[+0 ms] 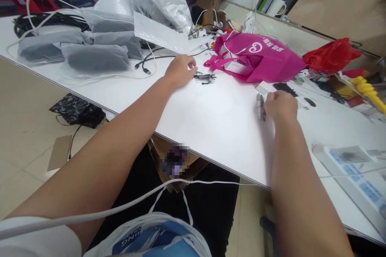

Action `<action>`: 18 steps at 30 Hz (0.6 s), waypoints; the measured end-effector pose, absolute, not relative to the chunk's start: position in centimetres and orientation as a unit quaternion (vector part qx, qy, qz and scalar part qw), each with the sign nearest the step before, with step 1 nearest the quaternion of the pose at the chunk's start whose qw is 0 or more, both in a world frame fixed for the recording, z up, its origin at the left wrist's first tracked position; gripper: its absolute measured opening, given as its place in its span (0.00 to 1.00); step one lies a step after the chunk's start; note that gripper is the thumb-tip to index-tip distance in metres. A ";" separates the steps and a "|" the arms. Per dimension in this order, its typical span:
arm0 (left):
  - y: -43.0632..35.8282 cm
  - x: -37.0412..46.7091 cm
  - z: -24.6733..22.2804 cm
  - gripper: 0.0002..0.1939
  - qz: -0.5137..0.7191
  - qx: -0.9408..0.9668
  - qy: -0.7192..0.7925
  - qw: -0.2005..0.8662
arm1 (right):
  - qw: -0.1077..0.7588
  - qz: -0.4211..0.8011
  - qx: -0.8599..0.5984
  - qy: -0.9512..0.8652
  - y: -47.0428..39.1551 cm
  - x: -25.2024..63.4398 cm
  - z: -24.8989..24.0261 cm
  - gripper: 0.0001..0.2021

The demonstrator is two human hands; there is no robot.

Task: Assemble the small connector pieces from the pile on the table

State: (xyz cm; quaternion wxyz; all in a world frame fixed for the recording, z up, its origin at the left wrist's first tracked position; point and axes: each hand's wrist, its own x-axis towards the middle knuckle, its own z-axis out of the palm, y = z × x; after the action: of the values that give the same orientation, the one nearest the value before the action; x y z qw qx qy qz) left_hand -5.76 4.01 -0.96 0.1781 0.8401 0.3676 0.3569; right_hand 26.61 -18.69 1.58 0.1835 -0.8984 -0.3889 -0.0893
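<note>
My left hand [181,71] is over the table with its fingers curled in a pinch. Its fingertips are at the edge of a small pile of thin dark parts [206,78], perhaps screws or small tools; whatever is between them is too small to name. Further right, my right hand [282,106] rests low over the table, fingers curled inward and partly hidden by the back of the hand. Right beside its fingertips lie short silver and dark stick-like pieces [259,107]. I cannot make out whether the fingers hold one of them.
Grey wrapped packages [96,57] and a black USB cable [146,70] lie on the white table [211,120] at left. A magenta bag [271,58] and a red plastic bag [331,56] are behind. A power strip [356,176] sits at right; a white cord [211,182] crosses the front.
</note>
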 end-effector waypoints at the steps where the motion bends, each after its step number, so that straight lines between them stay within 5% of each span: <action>1: 4.0 -5.8 -1.2 0.10 0.338 0.856 0.354 0.170 | 0.201 -0.103 -0.889 -0.398 -18.5 26.1 1.6 0.10; 7: 1.7 -4.3 -1.6 0.18 0.246 0.919 0.271 0.144 | 0.289 -0.078 -0.785 -0.543 -16.5 21.1 0.1 0.14; 18: 0.5 -2.7 -1.9 0.13 0.229 0.934 0.185 0.201 | 0.297 -0.025 -0.720 -0.627 -15.3 17.2 -1.7 0.14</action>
State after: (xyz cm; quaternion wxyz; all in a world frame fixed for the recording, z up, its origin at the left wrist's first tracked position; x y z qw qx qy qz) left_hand -2.70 0.48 -1.87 0.2011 0.9343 0.1854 0.2285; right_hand 17.25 -15.28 -1.75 0.2966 -0.7198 -0.6271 -0.0245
